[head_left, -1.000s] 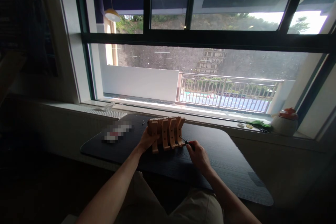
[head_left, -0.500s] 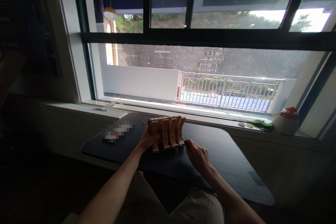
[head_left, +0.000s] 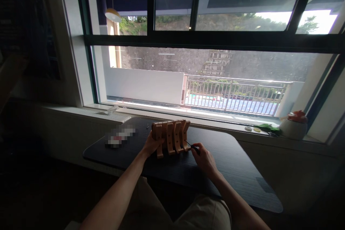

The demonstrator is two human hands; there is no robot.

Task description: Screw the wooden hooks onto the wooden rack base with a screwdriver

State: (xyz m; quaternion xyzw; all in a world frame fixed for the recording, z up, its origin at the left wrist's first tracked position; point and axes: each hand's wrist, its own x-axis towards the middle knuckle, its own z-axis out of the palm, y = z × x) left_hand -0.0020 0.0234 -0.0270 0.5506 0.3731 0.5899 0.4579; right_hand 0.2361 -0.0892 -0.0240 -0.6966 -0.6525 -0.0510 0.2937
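A wooden rack [head_left: 169,137] with several curved hook-like pieces stands tilted on the dark table. My left hand [head_left: 153,143] is closed around its left end, thumb over the front of the leftmost piece. In my right hand [head_left: 204,158] is a screwdriver [head_left: 194,148] with a dark handle and thin shaft. Its tip meets the rightmost piece of the rack, low on the front. Whether the tip sits in a screw is too small to tell.
The dark table [head_left: 226,172] has rounded corners and stands against the window sill. A blurred-out packet [head_left: 121,137] lies at its left, with small bits of hardware [head_left: 147,127] near the back edge. On the sill are a white pot [head_left: 293,125], green material [head_left: 269,128] and tape rolls [head_left: 252,129].
My right hand has shifted slightly right and its fingers have turned on the screwdriver, so more of the handle shows. The rack and my left hand stay put.
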